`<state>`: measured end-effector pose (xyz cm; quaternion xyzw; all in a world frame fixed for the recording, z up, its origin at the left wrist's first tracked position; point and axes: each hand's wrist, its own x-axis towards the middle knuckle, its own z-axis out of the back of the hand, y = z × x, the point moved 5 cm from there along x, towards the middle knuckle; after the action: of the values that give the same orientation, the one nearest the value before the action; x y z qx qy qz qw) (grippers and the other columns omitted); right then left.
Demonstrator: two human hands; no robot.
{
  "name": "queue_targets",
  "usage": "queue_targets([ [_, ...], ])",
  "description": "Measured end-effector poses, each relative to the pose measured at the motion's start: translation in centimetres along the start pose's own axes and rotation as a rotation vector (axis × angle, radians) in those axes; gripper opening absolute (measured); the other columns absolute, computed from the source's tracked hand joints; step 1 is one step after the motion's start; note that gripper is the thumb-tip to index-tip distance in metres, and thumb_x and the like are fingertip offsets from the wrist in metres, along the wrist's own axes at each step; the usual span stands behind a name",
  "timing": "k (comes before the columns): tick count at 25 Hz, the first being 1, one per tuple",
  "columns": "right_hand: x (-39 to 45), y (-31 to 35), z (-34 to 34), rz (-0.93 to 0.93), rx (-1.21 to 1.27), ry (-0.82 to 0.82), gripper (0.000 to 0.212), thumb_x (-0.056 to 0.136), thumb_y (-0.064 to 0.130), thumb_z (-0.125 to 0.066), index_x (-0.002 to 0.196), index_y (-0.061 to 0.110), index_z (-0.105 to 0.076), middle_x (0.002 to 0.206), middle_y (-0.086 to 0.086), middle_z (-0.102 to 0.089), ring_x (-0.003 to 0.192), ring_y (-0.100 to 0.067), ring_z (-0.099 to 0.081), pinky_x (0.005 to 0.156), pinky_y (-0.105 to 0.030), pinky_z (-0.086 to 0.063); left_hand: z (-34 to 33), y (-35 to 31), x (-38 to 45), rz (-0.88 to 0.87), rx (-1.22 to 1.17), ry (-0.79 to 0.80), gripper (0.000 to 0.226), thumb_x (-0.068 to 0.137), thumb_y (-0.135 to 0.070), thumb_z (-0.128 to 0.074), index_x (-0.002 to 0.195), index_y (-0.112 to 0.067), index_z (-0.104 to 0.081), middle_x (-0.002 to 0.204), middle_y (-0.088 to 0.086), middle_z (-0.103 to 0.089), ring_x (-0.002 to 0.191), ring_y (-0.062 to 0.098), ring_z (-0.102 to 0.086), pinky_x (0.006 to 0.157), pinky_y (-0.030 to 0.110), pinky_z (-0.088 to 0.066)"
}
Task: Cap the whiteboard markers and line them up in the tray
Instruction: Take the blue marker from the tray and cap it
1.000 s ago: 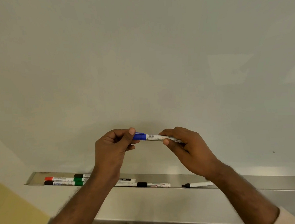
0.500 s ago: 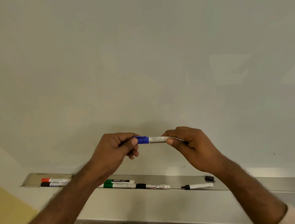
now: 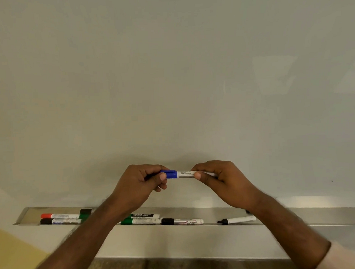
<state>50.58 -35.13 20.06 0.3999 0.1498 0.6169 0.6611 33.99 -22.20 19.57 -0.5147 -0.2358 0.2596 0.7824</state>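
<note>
Blue marker [image 3: 185,174] held level above tray [image 3: 318,215]. Left hand [image 3: 142,183] pinches blue cap [image 3: 169,174]; right hand [image 3: 223,178] grips barrel at 3 o'clock, opposed to press cap home. Uncapped black marker [image 3: 237,220] lies at 5 o'clock.

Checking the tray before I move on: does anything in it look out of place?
Yes. The black marker lying alone toward the right of the tray has its tip bare, with no cap on, and it sits apart from the capped markers further left.

Tray [image 3: 328,217] brushed metal (whiteboard [image 3: 170,73] glossy).
</note>
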Motion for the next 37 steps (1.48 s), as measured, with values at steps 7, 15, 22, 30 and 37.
queue_targets([
  [7, -1.5, -7.6, -6.2, -0.217, -0.056, 0.071, 0.014, 0.093, 0.022, -0.055, 0.106, 0.025, -0.059, 0.086, 0.007, -0.06, 0.075, -0.007, -0.053, 0.071, -0.024, -0.046, -1.9, 9.3, 1.5, -0.015, 0.394, -0.012, 0.021, 0.079, -0.014, -0.073, 0.091, -0.03, -0.075, 0.084, -0.011, -0.069, 0.082, 0.007, -0.06, 0.07, 0.013, -0.043],
  [15, -3.6, -12.5, -13.6, -0.381, -0.362, 0.054, 0.022, 0.094, 0.021, -0.047, 0.103, 0.03, -0.065, 0.098, 0.008, -0.062, 0.088, -0.012, -0.051, 0.086, -0.029, -0.032, -5.6, 17.1, -0.1, 0.071, 0.602, 0.049, 0.016, 0.082, -0.018, -0.065, 0.093, -0.025, -0.075, 0.087, -0.006, -0.07, 0.081, 0.012, -0.059, 0.081, 0.03, -0.049],
  [22, -4.0, -13.9, -15.9, -0.417, -0.435, 0.093, 0.025, 0.093, 0.019, -0.051, 0.11, 0.027, -0.066, 0.104, 0.003, -0.061, 0.101, -0.018, -0.048, 0.086, -0.031, -0.031, -6.5, 19.6, 0.0, 0.08, 0.717, 0.062, 0.024, 0.079, -0.024, -0.056, 0.093, -0.023, -0.075, 0.088, -0.005, -0.074, 0.083, 0.018, -0.062, 0.08, 0.03, -0.048],
  [30, -5.7, -14.9, -12.7, -0.358, -0.401, 0.019, 0.027, 0.092, 0.015, -0.048, 0.111, 0.025, -0.065, 0.106, 0.005, -0.061, 0.103, -0.018, -0.05, 0.081, -0.03, -0.029, -6.9, 19.0, 0.1, -0.005, 0.709, -0.009, 0.012, 0.083, -0.021, -0.063, 0.088, -0.025, -0.073, 0.086, -0.009, -0.071, 0.08, 0.012, -0.058, 0.077, 0.029, -0.047],
  [37, -11.4, -19.0, -3.7, -0.511, -0.524, -0.122, 0.02, 0.084, 0.009, -0.061, 0.097, 0.021, -0.071, 0.097, 0.002, -0.068, 0.093, -0.024, -0.058, 0.077, -0.04, -0.043, -13.8, 15.5, 0.7, -0.148, 0.667, 0.049, 0.014, 0.082, -0.032, -0.06, 0.089, -0.029, -0.072, 0.087, -0.012, -0.066, 0.083, 0.011, -0.054, 0.074, 0.029, -0.042],
])
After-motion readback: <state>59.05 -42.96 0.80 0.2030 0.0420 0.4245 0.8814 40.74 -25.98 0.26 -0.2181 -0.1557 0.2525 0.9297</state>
